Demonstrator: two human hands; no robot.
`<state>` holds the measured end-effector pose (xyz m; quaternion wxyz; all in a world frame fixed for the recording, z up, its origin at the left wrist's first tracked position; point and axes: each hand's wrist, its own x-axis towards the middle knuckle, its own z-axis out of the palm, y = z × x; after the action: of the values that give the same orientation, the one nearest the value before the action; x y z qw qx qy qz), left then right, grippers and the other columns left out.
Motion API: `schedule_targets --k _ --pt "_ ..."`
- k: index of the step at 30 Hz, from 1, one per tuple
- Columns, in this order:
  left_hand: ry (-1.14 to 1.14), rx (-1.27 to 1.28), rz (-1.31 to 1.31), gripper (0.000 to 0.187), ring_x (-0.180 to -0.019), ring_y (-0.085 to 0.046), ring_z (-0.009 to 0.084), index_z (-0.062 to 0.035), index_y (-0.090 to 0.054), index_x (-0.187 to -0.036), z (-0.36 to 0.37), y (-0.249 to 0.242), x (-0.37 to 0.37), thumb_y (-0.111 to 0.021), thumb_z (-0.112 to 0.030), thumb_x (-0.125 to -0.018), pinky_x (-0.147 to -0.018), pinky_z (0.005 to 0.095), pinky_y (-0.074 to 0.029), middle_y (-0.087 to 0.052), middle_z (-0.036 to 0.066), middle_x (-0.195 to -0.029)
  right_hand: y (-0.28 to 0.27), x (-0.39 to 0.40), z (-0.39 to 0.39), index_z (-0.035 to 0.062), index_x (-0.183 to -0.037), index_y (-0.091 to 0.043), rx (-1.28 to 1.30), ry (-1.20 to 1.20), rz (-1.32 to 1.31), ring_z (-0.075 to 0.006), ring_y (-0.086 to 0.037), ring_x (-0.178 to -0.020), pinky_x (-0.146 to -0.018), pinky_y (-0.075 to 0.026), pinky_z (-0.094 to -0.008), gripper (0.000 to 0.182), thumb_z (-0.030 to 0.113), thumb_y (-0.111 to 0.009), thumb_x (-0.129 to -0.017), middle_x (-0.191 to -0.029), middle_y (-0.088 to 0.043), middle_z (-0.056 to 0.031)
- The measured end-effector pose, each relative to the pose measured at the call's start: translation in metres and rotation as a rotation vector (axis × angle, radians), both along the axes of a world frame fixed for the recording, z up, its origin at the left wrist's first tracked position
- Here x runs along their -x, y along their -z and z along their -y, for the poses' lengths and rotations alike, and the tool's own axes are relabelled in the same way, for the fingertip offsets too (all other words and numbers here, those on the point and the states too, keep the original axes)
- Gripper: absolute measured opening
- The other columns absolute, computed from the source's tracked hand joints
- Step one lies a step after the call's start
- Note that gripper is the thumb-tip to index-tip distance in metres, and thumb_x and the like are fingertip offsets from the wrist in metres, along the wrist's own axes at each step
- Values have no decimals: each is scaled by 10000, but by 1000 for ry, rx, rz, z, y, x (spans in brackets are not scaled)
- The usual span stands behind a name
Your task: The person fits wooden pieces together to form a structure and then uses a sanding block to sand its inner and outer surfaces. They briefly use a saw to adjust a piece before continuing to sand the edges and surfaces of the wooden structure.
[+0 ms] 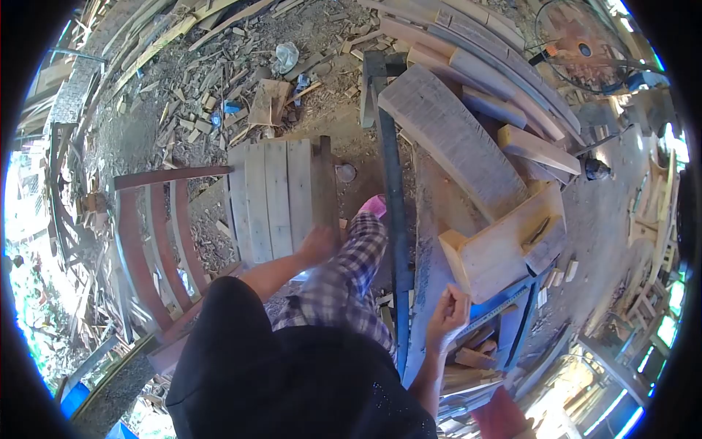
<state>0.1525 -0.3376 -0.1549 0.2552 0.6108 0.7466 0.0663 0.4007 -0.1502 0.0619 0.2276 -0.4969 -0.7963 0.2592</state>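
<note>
My left hand (316, 245) is over the front edge of a wooden chair (268, 197), whose slatted seat and reddish back lie to the left. Its fingers are blurred and partly hidden. My right hand (448, 311) is raised beside the blue-framed workbench (398, 241), fingers curled in and nothing showing between them. Just beyond those fingers a pale wooden board (497, 252) stands on edge on the bench, with a small wood block (546, 245) against it. A thick, wide plank (453, 135) slants across the bench behind.
Stacked planks (504, 55) lie beyond the bench, near a wire-guarded fan (583, 50) at the upper right. Wood scraps (197, 124) and a crumpled plastic bag (286, 57) litter the dirt floor. My leg in checked trousers (362, 249) is between chair and bench.
</note>
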Motion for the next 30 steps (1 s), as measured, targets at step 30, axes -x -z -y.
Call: schedule_targets --k 30 --pt "490 1438 -864 480 -1293 -516 358 -133 -589 -1375 -84 181 37 -579 -322 -934 -1039 630 -343 -574 127 -1385 20 25 4 7 -1015 -697 244 -79 -56 -187 -611 -666 -563 -493 -291 151 -30 -675 -871 -850 -656 -115"
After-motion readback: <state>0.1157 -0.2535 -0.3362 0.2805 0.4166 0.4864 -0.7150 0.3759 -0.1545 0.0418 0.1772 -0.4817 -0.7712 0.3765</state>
